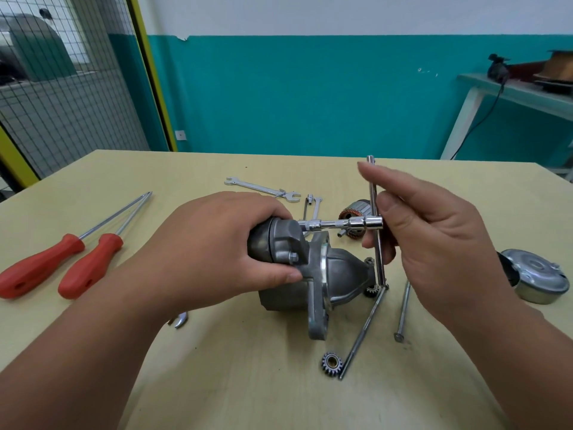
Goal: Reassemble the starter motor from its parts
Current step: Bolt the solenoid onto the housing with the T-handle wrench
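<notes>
Pale bench (pixel 248 392) under teal wall (pixel 310 88) — left hand (pixel 210 243) held the starter motor housing (pixel 341 271) at centre in a full grip, right hand (pixel 440 243) pinched the T-handle wrench (pixel 338 225) crossbar just right of it, its shaft level — socket end pointing left onto the housing.

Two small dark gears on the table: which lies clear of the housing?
The near dark gear, beside the long steel bolt; the other gear sits by the grey metal housing.

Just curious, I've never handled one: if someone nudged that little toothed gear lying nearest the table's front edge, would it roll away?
Probably not: the gear seems to lie on its flat face, bore up, so it would likely slide. It looks like solid metal, so it is likely heavy for its size and stiff.
</notes>
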Available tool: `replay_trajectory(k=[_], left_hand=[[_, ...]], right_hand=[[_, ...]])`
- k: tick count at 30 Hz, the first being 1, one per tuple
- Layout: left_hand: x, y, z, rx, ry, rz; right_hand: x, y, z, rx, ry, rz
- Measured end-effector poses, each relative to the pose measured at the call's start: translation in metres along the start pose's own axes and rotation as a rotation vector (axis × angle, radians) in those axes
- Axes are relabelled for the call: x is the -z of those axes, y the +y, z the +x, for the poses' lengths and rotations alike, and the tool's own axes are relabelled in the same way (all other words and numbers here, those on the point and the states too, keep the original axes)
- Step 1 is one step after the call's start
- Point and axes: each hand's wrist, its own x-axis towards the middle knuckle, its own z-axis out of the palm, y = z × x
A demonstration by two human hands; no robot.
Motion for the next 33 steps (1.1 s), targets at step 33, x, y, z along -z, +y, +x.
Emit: replay_trajectory(k=[33], left_hand=[[0.0, -0.002, 0.0, 0.026, -0.001, -0.056]], right_hand=[[0.005, 0.0, 0.003, -0.019, 0.017, -0.336]])
